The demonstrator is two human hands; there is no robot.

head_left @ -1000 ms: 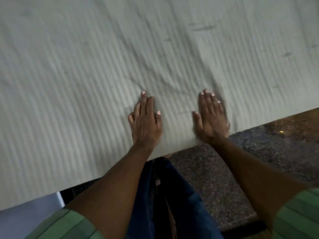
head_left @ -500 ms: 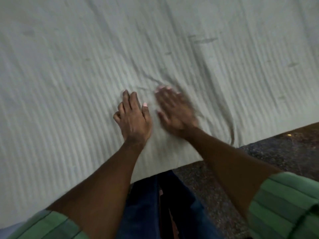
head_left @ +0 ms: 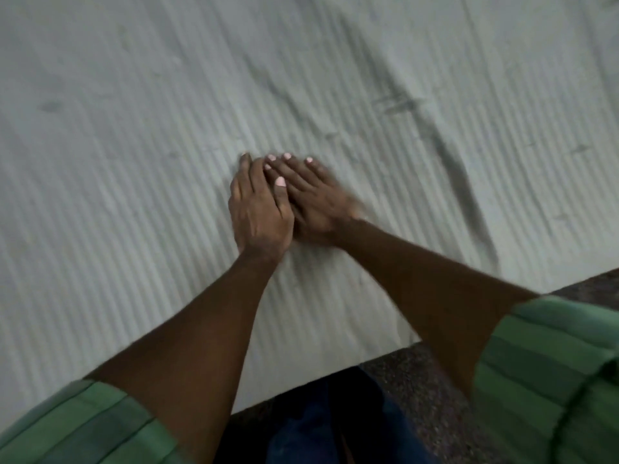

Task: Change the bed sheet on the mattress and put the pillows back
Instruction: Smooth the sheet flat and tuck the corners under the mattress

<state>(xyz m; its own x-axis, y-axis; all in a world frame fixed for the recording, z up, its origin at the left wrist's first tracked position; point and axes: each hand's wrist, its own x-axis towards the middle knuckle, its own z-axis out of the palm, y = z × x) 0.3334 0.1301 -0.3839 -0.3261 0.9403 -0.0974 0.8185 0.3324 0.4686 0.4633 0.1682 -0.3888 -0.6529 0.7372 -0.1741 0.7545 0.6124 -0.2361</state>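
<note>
On the head camera I see the pale ribbed sheet (head_left: 140,202) spread flat across the bed, lying right under both palms. My left hand (head_left: 259,209) presses it with fingers straight and together; my right hand (head_left: 313,199) lies just beside, touching the left, fingers straight, slightly spread, blurred

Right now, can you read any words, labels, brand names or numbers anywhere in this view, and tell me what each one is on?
None: no readable text shows anywhere.
The bed sheet has only woven ribs, creases and small dark marks.
The green striped sleeves and the speckled floor carry no print.
</note>
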